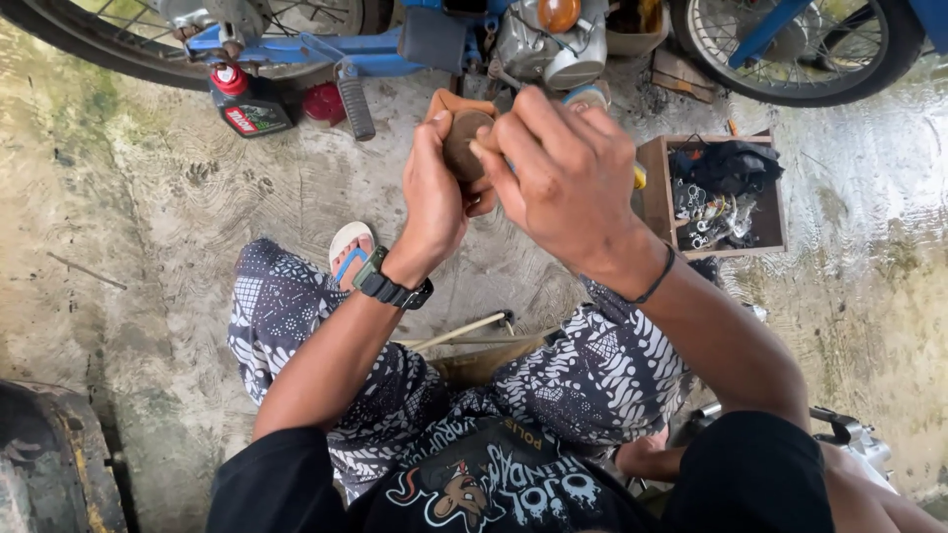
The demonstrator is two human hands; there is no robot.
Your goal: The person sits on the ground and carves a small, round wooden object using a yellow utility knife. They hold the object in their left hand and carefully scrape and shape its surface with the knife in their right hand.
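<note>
Brown round part (464,138) clasped by left hand (434,197), right hand (568,168) curled over it.

A dark plastic oil bottle (249,107) with a red cap lies on the concrete up and to the left of the left hand (434,197), under the blue motorbike frame. It carries a red and white label (240,119) on its side. An open wooden box (713,195), square and full of small metal parts and dark cloth, sits just right of the right hand (568,178).
</note>
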